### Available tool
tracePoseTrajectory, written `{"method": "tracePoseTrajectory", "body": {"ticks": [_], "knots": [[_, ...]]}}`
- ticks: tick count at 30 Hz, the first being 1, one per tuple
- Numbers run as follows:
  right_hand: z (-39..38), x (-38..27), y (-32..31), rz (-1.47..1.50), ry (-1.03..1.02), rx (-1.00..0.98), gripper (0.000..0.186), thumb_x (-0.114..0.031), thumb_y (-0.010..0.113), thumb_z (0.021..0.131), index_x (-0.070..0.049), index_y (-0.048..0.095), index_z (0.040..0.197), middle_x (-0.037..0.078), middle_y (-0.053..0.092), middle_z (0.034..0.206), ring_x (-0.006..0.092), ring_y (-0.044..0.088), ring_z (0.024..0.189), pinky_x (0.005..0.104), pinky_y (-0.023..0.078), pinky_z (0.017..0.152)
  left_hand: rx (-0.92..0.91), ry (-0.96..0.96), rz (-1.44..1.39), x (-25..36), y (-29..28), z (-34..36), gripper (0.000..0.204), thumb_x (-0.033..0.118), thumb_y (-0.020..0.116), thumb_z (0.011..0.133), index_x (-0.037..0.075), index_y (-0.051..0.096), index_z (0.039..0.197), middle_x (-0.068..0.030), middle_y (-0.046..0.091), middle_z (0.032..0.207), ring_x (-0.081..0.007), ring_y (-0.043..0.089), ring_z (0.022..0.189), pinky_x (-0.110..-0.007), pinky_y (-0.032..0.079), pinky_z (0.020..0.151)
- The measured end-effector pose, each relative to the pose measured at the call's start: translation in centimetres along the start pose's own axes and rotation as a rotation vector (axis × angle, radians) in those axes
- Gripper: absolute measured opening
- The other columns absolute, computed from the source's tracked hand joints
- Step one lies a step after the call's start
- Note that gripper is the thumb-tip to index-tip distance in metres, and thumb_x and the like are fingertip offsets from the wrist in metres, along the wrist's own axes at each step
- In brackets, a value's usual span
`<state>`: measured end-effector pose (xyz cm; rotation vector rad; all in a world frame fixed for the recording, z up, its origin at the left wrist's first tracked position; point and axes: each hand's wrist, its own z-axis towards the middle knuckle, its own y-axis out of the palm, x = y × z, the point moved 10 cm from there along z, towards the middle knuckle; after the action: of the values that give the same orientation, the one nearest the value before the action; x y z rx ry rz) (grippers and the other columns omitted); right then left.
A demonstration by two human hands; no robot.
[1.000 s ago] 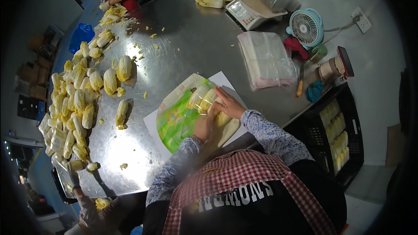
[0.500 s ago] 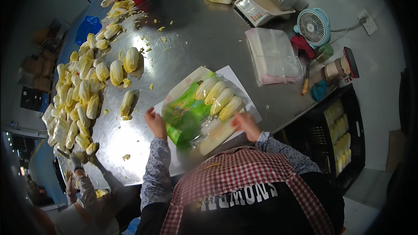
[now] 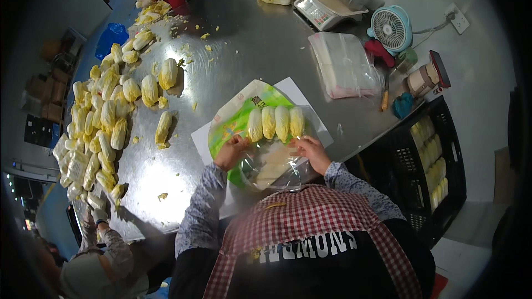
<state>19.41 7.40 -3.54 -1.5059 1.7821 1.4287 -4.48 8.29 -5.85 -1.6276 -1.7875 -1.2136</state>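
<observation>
Left hand (image 3: 228,155) and right hand (image 3: 314,155) both pinch crinkly clear film (image 3: 277,160), fingers curled nearly closed, tips partly hidden, four plump cabbages (image 3: 282,123) lined up just beyond, the film's near edge hard to pick out!

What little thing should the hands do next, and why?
Maybe the left hand and right hand should fold up the loose clear plastic, because four cabbages lie neatly side by side while slack plastic spreads toward the apron.

White lettering (image 3: 311,249) on black garment (image 3: 332,279)
</observation>
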Motion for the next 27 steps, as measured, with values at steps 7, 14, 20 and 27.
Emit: {"method": "tracePoseTrajectory", "body": {"ticks": [7,14,20,27], "knots": [[1.7,-1.4,3.0,-0.065,0.066,-0.109,0.028,-0.019,0.048,0.094,0.001,0.048,0.113,0.012,0.056,0.11,0.0255,0.062,0.1,0.0355,0.059,0.063,0.2,0.246,-0.3,-2.6,0.3,-4.6,0.014,0.013,0.054,0.093,0.008,0.043,0.085,-0.0112,0.057,0.098,-0.0285,0.063,0.09,-0.042,0.055,0.073],[1.2,-7.8,3.5,-1.565,-0.57,0.327,0.019,-0.019,0.057,0.088,-0.004,0.052,0.098,0.014,0.056,0.093,0.0288,0.062,0.082,0.0372,0.052,0.065,0.193,-0.025,-0.267,-5.9,1.6,-7.0,0.029,0.019,0.055,0.093,-0.002,0.045,0.11,-0.0153,0.06,0.102,-0.0271,0.064,0.091,-0.037,0.054,0.078],[-5.0,0.6,12.5,-1.174,-0.349,-0.503,0.011,-0.011,0.059,0.081,-0.003,0.053,0.086,0.013,0.054,0.089,0.0311,0.057,0.081,0.0366,0.047,0.069,-0.058,-0.235,-0.308,-9.9,4.9,-12.1,0.028,0.01,0.056,0.091,-0.005,0.052,0.115,-0.0149,0.061,0.109,-0.0229,0.064,0.091,-0.031,0.053,0.08],[-6.6,5.3,15.5,-1.303,-0.425,-0.599,0.012,-0.008,0.062,0.078,-0.002,0.053,0.083,0.013,0.054,0.084,0.0311,0.057,0.077,0.0376,0.047,0.067,-0.066,-0.181,-0.33,-11.0,5.1,-11.9,0.026,0.016,0.047,0.095,-0.003,0.057,0.11,-0.0113,0.062,0.107,-0.0185,0.062,0.094,-0.03,0.05,0.086]]}}
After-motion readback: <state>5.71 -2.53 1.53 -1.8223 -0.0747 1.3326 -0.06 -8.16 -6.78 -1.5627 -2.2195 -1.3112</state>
